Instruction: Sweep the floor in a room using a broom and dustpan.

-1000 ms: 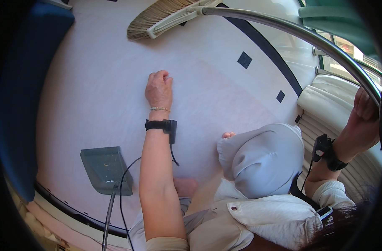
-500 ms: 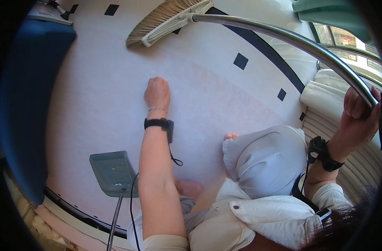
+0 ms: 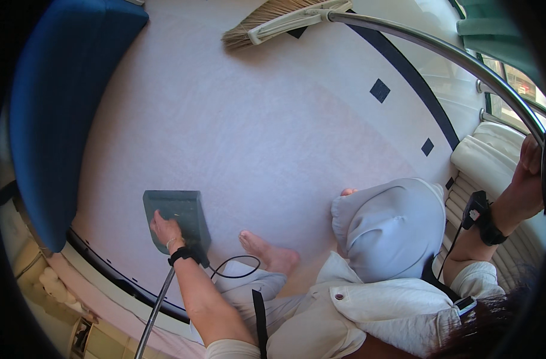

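Left hand (image 3: 167, 230) moved over the dustpan (image 3: 189, 206), half-open; right hand (image 3: 527, 179) grips broom (image 3: 272, 19) slanting away leftward.

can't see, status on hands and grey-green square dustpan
Left hand over dustpan. Right hand on curved silver metal broom handle. Black cable looped nearby.

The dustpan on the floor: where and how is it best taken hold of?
Probably by its slim metal handle, the left hand closing round it from its right: it slants toward the picture's lower edge, beside the left forearm, whereas the pan is broad.
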Action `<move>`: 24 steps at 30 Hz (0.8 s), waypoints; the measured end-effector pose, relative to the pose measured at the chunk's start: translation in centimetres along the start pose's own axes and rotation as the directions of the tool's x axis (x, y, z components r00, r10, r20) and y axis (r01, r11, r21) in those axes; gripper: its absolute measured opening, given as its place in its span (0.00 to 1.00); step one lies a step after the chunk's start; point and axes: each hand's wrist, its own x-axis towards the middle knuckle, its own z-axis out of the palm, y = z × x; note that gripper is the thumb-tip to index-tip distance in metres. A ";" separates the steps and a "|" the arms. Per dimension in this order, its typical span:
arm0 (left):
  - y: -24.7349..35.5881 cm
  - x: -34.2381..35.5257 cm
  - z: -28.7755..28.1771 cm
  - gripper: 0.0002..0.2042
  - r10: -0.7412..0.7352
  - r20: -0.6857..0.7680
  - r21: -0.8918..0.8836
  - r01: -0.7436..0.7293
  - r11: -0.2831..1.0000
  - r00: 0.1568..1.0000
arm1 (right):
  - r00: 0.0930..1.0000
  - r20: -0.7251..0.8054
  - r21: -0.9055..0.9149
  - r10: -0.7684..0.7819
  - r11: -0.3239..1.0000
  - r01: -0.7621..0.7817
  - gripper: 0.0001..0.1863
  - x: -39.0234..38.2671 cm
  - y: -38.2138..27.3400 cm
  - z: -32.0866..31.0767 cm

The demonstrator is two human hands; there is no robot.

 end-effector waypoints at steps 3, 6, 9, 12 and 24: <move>9.4 2.8 -2.0 0.05 0.101 0.286 -0.429 0.033 0.903 0.953 | 1.000 0.014 0.015 -0.021 1.000 0.021 0.24 0.3 0.0 -0.2; 17.9 4.7 0.4 0.05 0.247 0.156 -0.705 -0.067 0.706 0.956 | 0.999 0.051 0.024 -0.008 1.000 0.006 0.24 0.2 0.0 0.0; 25.7 5.1 0.8 0.06 0.339 0.077 -0.732 -0.178 0.658 0.938 | 1.000 0.013 0.025 0.027 0.999 -0.028 0.23 -0.2 -0.1 0.1; 28.3 5.1 1.4 0.06 0.353 0.086 -0.627 -0.224 0.746 0.932 | 0.999 0.038 0.026 0.014 1.000 -0.015 0.23 -0.4 -0.1 -0.1; 29.0 7.0 1.4 0.07 0.460 0.221 -0.534 -0.288 0.795 0.860 | 0.992 0.115 0.126 -0.048 0.992 0.033 0.20 0.3 0.1 -0.8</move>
